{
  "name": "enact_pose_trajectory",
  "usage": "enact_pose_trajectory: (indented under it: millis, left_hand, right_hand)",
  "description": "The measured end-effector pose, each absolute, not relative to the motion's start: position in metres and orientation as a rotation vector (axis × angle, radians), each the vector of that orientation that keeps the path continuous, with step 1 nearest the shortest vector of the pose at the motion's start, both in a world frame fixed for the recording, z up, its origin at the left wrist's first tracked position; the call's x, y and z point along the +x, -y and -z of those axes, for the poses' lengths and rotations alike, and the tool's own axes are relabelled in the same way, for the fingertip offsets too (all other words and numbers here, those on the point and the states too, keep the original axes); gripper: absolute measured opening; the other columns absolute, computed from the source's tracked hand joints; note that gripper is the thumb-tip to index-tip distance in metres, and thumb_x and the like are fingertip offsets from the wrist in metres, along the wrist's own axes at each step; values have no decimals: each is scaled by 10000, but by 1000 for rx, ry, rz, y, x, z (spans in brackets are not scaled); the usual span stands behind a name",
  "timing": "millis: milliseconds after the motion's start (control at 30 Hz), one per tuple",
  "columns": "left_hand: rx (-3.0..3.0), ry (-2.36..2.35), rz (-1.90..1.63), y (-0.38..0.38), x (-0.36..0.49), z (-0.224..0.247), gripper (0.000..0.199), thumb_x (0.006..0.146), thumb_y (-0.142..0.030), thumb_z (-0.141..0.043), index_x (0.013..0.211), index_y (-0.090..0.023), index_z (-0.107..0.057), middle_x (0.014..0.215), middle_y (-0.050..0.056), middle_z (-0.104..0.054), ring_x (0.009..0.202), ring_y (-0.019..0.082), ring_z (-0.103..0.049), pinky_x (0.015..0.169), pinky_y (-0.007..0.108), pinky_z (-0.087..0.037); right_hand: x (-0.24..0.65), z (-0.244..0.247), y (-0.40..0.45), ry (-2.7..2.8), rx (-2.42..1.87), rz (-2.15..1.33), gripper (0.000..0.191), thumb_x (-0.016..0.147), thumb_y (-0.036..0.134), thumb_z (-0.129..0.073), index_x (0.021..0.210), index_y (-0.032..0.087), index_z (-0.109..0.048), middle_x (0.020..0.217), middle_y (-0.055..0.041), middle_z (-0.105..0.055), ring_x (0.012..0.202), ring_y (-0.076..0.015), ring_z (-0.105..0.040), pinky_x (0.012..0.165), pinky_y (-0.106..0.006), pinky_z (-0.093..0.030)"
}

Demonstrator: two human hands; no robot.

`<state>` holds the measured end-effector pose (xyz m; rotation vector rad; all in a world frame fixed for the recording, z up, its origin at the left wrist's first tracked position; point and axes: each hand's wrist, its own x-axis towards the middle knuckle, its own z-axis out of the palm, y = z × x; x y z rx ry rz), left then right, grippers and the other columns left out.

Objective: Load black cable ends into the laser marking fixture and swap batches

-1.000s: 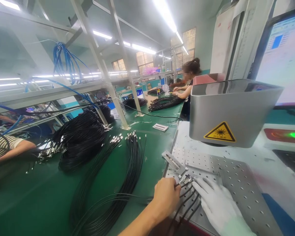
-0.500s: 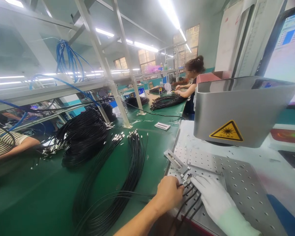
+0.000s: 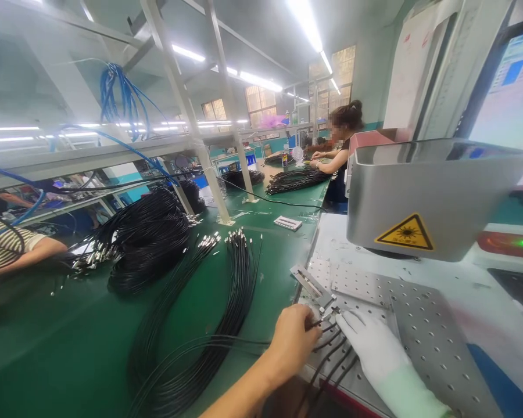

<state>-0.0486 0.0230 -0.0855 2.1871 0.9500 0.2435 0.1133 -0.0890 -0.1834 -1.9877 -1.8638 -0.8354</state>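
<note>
My bare left hand (image 3: 293,332) pinches a black cable near its metal-tipped end, at the left edge of the perforated metal plate (image 3: 422,307). My right hand (image 3: 370,339), in a white glove with a pale green cuff, has its fingertips close together on the cable ends at a small metal fixture (image 3: 316,284). What lies under those fingertips is too small to make out. Several black cables (image 3: 326,366) run from the fixture down between my hands. Over the plate hangs a grey machine head (image 3: 436,197) with a yellow warning triangle.
Black cables with silver ends (image 3: 239,278) curve across the green table (image 3: 91,342). A large coiled cable heap (image 3: 152,238) lies farther left, near another person's arm (image 3: 47,249). A slotted white block (image 3: 287,223) sits near the table's edge. Beyond it, a co-worker (image 3: 346,133) handles cables.
My left hand has shifted slightly left and up, still pinching the cable. My right hand stays at the fixture, with only a slight shift. The view has moved a little.
</note>
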Motion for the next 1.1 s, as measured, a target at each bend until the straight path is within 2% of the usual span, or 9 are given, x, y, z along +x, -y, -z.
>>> enact_pose_trajectory:
  millis: [133,267,367,467,600,833,967,1100]
  left_hand:
    - [2044,-909,-253,-28,-62,79,172,684,-139,-637,647,-190,-476,611,-70,-473,620,105,-404,587,253,-259]
    - [2054,-976,-384,-26,-53,79,210,710,-130,-624,613,-192,-448,583,-70,-425,614,108,-382,585,257,-250]
    - [2194,-957,-413,-21,-34,83,224,723,-74,-603,580,-178,-465,653,-38,-469,662,117,-415,612,258,-265]
    - [2339,-938,-331,-17,-22,89,196,791,-28,-492,674,-161,-575,844,29,-574,755,136,-485,657,260,-302]
    - [2442,-999,-189,-13,-20,93,242,870,-73,-416,789,-158,-628,913,65,-623,795,157,-532,678,275,-321]
    - [2611,-1059,23,-10,-17,94,305,895,-100,-361,922,-169,-657,1031,96,-638,857,197,-605,685,303,-361]
    - [2622,-1051,61,-9,-12,94,330,910,-111,-341,980,-161,-659,1074,115,-633,909,217,-622,736,303,-417]
    - [2627,-1031,146,-4,-10,88,386,865,-32,-322,1053,-123,-648,1134,150,-620,994,253,-616,828,329,-459]
  right_hand:
    - [116,186,88,1793,-1965,851,481,641,6,-504,1035,204,-696,1017,-25,-697,946,-203,-607,800,-317,-504]
    - [113,184,91,1766,-1963,813,544,641,-27,-451,1058,218,-700,1027,-25,-699,969,-191,-608,865,-315,-502]
    - [111,184,93,1751,-1969,770,550,655,-23,-442,1085,203,-699,1062,-33,-694,994,-196,-606,887,-324,-503]
    - [113,188,94,1736,-1968,755,523,682,-11,-444,1083,203,-702,1085,-33,-689,1013,-196,-605,875,-327,-511]
    - [120,195,92,1802,-1921,803,558,673,-18,-423,1108,204,-692,1093,-47,-684,1012,-203,-605,863,-339,-518]
    - [123,200,92,1837,-1886,807,590,662,-7,-424,1156,201,-670,1116,-59,-674,1016,-218,-602,854,-354,-530]
    - [113,188,95,1760,-1977,728,582,642,-19,-431,1122,189,-688,1113,-55,-675,1039,-218,-588,886,-355,-510]
    - [109,183,95,1739,-2000,694,576,644,-24,-428,1112,184,-691,1117,-48,-674,1047,-214,-584,900,-350,-494]
